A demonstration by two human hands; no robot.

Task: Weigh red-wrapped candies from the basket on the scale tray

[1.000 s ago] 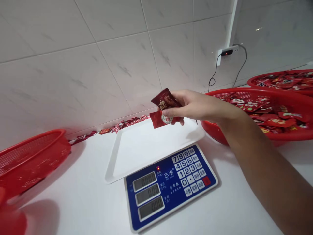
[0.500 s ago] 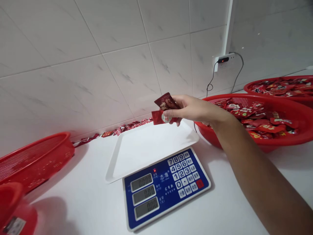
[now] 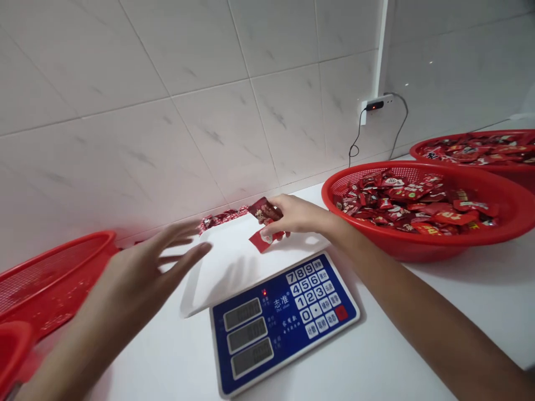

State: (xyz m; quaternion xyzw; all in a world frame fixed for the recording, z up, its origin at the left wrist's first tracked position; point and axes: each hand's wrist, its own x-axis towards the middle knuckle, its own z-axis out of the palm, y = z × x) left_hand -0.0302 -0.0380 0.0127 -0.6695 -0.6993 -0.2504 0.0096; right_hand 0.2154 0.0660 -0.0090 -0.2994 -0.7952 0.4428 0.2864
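Observation:
My right hand (image 3: 288, 214) pinches two wrapped candies, a dark maroon packet (image 3: 264, 210) and a bright red packet (image 3: 261, 240), just over the white tray (image 3: 221, 262) of a digital scale. Below the tray lies the scale's blue panel (image 3: 288, 312), with a keypad and several small displays. My left hand (image 3: 163, 262) is held above the tray's left edge, its fingers spread and holding nothing. Its shadow falls on the tray, whose visible surface bears no candy.
A red basket (image 3: 418, 242) full of wrapped candies stands on the right, another filled basket (image 3: 480, 133) behind it. Red baskets (image 3: 75, 284) stand at left. Wrapped candies (image 3: 221, 217) line the tiled wall behind the tray. A wall socket (image 3: 376, 104) has cables hanging from it.
My left hand has come into view from the left, over the tray's edge. My right hand has moved down and slightly left with the candies, closer to the tray.

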